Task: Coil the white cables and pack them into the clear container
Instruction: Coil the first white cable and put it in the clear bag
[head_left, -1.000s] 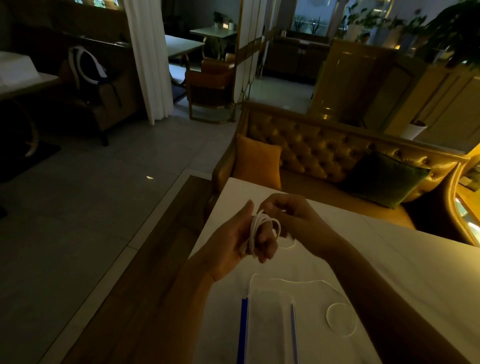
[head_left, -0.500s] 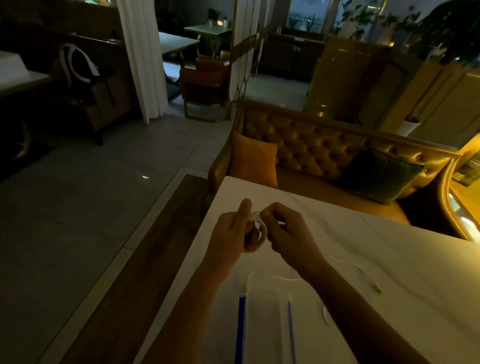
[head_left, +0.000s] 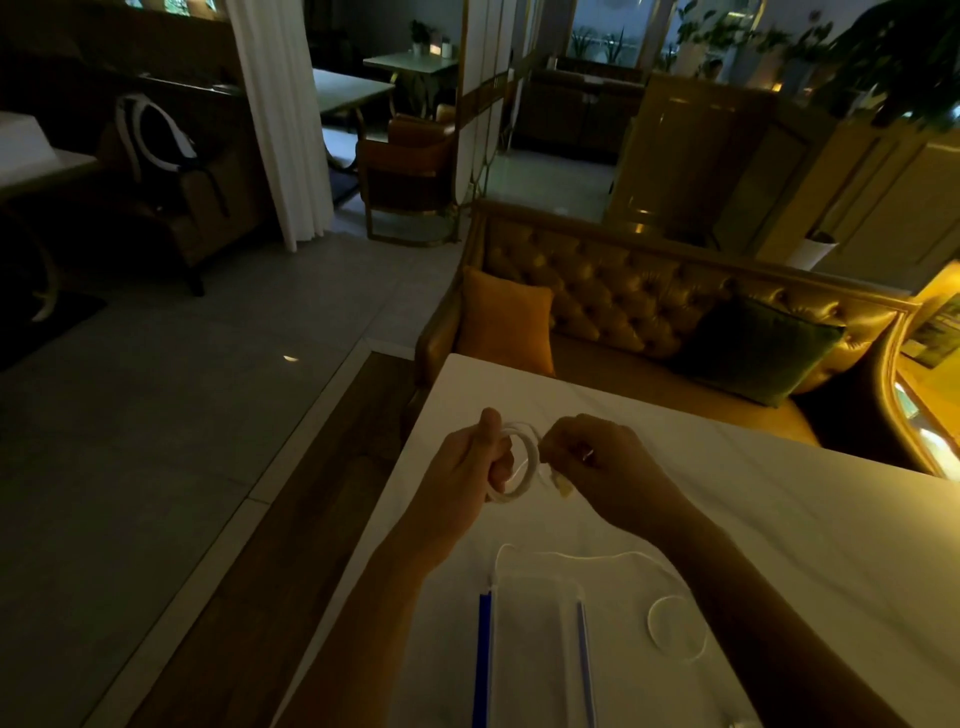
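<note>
A white cable (head_left: 523, 462) is wound into a small ring above the white table (head_left: 779, 509). My left hand (head_left: 467, 467) grips the ring on its left side. My right hand (head_left: 597, 462) pinches the cable's free end and its plug just right of the ring. A second white cable (head_left: 675, 618) lies loose on the table, with a loop near my right forearm. The clear container (head_left: 535, 654) with blue edges lies flat at the near edge, below my hands; part of it runs out of the picture.
A tufted golden sofa (head_left: 623, 296) with an orange cushion (head_left: 504, 322) and a green cushion (head_left: 753, 348) stands right behind the table. The table's left edge drops to a wooden strip and tiled floor. Chairs and tables stand farther back.
My hands came together, then parted a little. The coil now shows as a neat ring in my left hand, and my right hand holds the plug end beside it.
</note>
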